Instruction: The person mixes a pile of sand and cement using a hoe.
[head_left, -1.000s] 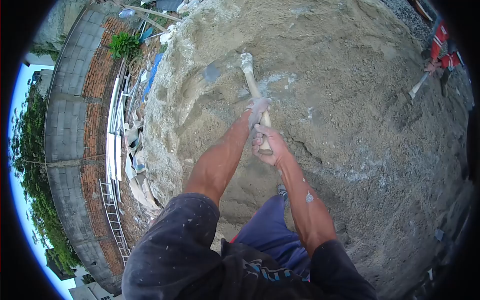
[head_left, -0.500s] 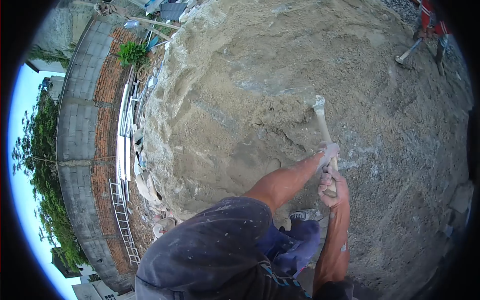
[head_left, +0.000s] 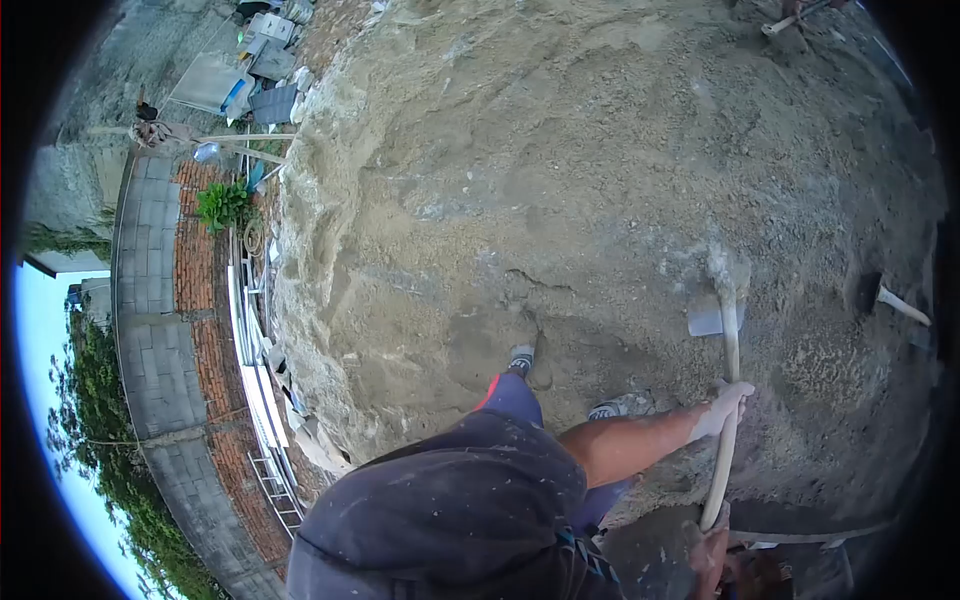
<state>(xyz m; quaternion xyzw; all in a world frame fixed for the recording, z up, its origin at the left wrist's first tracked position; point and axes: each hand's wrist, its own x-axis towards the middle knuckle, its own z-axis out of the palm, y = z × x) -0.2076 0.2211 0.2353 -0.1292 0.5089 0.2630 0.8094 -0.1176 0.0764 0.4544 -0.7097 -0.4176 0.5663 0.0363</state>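
Observation:
A hoe (head_left: 732,350) with a long pale wooden handle stretches away from me, its whitish head and flat blade over the sandy earth (head_left: 590,220). My left hand (head_left: 722,410), coated in pale dust, is wrapped round the handle near its middle. Lower down, my right hand (head_left: 710,550) is closed at the handle's butt end, partly in shadow. Both my feet stand on the earth, one shoe (head_left: 521,357) ahead of the other shoe (head_left: 620,406).
On the right lies a dark-headed tool with a pale handle (head_left: 903,305). Another person's tool (head_left: 780,25) shows at the top right. Along the left run a brick and block wall (head_left: 205,370), white metal lengths (head_left: 262,390) and a ladder (head_left: 275,492). A pale curved rim (head_left: 820,536) crosses the bottom right.
The hoe has swung right and closer to my body. My hands have moved apart, the right one dropping toward the bottom edge. My view has turned, bringing both feet into sight.

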